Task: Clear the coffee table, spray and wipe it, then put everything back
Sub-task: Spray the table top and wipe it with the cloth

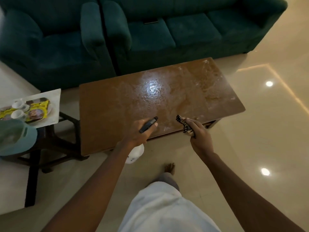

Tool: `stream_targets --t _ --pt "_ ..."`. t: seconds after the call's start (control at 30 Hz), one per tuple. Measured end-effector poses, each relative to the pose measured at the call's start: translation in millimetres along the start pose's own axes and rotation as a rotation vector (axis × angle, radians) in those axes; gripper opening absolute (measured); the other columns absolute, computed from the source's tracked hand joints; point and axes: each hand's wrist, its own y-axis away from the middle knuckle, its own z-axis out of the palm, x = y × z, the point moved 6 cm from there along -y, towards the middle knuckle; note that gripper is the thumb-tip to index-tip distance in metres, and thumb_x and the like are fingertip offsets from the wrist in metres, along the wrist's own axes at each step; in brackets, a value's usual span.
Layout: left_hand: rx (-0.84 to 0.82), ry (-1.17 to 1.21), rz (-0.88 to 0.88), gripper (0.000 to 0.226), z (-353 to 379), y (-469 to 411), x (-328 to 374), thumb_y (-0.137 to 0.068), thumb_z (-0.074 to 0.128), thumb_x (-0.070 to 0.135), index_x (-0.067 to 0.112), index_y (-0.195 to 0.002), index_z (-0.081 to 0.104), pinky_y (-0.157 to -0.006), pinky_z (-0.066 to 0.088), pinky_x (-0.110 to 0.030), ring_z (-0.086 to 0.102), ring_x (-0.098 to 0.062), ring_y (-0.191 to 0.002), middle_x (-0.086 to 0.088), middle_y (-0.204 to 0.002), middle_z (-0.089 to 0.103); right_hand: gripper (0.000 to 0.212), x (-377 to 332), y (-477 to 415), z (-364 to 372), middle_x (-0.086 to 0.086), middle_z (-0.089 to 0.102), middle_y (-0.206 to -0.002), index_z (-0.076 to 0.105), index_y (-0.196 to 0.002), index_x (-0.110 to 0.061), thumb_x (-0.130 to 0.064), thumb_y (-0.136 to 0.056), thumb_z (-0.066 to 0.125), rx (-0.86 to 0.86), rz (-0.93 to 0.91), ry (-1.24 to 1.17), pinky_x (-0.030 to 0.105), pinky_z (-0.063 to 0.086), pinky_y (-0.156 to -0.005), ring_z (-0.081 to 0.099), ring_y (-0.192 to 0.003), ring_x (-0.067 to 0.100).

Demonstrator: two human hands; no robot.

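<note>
Hands apart at near edge of table [117, 104]. Left hand [138, 133] grips spray bottle [135, 154], nozzle over tabletop. Right hand [199, 133] clutches bunched cloth [183, 122]. Tabletop wet, streaked. Cups [17, 104] on tray [39, 113], left.

just one brown desk [117, 101], one small side desk [56, 95], one spray bottle [135, 154], one dark rag-looking thing [186, 125], two hands, left hand [138, 132] and right hand [199, 133], two white cups, far cup [17, 103] and near cup [17, 114], one tray [43, 105], one armchair [50, 44], one three-seat sofa [184, 30], one bare foot [169, 168]
</note>
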Motion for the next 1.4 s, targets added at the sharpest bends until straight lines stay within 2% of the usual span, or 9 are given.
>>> stream_targets --t 0.2,0.3,0.47,0.6,0.77,0.97,1.13,1.27,1.4 --pt "-0.052 0.016 0.016 0.045 67 -81 17 -0.101 0.055 0.04 -0.003 -0.086 0.059 -0.041 0.043 -0.039 0.044 -0.017 -0.041 -0.003 -0.052 0.045 0.081 79 -35 -29 0.007 0.06 -0.133 0.06 -0.134 -0.015 0.023 -0.062 0.052 -0.019 0.076 0.03 0.038 0.055 -0.076 0.058 -0.117 0.031" --pt "-0.069 0.008 0.026 0.052 97 -116 26 -0.099 0.054 0.045 -0.001 -0.074 0.052 -0.044 0.038 -0.044 0.042 -0.024 -0.043 0.0 -0.05 0.041 0.081 113 -55 -46 0.006 0.061 -0.132 0.06 -0.133 -0.015 0.023 -0.062 0.051 -0.03 0.095 0.035 0.04 0.055 -0.077 0.058 -0.116 0.031" --pt "-0.142 -0.03 0.016 0.05 148 -172 53 -0.099 0.055 0.042 0.01 -0.063 0.042 -0.048 0.027 -0.024 0.031 -0.008 -0.042 0.007 -0.051 0.034 0.081 168 -92 -82 0.006 0.062 -0.132 0.061 -0.133 -0.015 0.023 -0.062 0.049 0.016 0.145 0.047 0.035 0.052 -0.076 0.059 -0.114 0.029" --pt "-0.21 -0.04 -0.043 0.039 190 -213 79 -0.098 0.056 0.041 0.026 -0.062 0.052 -0.05 0.033 -0.03 0.037 -0.008 -0.043 0.009 -0.048 0.042 0.082 221 -118 -111 0.006 0.061 -0.133 0.06 -0.134 -0.014 0.024 -0.062 0.049 0.022 0.193 0.047 0.034 0.051 -0.08 0.058 -0.117 0.028" --pt "-0.204 -0.094 -0.057 0.042 227 -238 90 -0.097 0.06 0.038 0.005 -0.071 0.059 -0.05 0.031 -0.026 0.042 -0.012 -0.049 -0.011 -0.058 0.052 0.078 267 -125 -126 0.002 0.062 -0.131 0.061 -0.132 -0.013 0.024 -0.065 0.048 0.014 0.2 0.035 0.026 0.045 -0.081 0.057 -0.116 0.024" --pt "-0.091 -0.075 -0.182 0.04 299 -272 80 -0.094 0.061 0.043 0.021 -0.062 0.054 -0.046 0.026 -0.022 0.04 -0.009 -0.045 0.005 -0.053 0.044 0.072 363 -149 -131 0.003 0.063 -0.128 0.059 -0.133 -0.014 0.024 -0.073 0.049 -0.08 0.191 -0.004 0.025 0.042 -0.085 0.056 -0.113 0.021" --pt "0.019 -0.04 -0.256 0.041 362 -299 64 -0.095 0.054 0.045 0.008 -0.093 0.071 -0.056 0.045 -0.041 0.06 -0.026 -0.064 -0.011 -0.072 0.066 0.071 441 -171 -121 0.003 0.064 -0.126 0.059 -0.134 -0.017 0.024 -0.076 0.049 -0.142 0.159 -0.047 0.028 0.046 -0.087 0.057 -0.113 0.02" --pt "0.097 -0.03 -0.241 0.04 403 -321 50 -0.092 0.053 0.046 0.014 -0.069 0.06 -0.042 0.026 -0.02 0.043 -0.011 -0.045 0.005 -0.052 0.047 0.074 488 -186 -110 0.004 0.064 -0.127 0.059 -0.133 -0.017 0.026 -0.074 0.048 -0.095 0.161 -0.101 0.03 0.048 -0.09 0.056 -0.114 0.017" --pt "0.151 -0.009 -0.286 0.043 436 -335 29 -0.088 0.056 0.046 0.013 -0.059 0.051 -0.041 0.024 -0.021 0.039 -0.011 -0.041 0.008 -0.046 0.039 0.076 521 -193 -95 0.001 0.065 -0.124 0.06 -0.131 -0.016 0.027 -0.07 0.046 -0.041 0.152 -0.135 0.013 0.042 -0.09 0.055 -0.111 0.007"
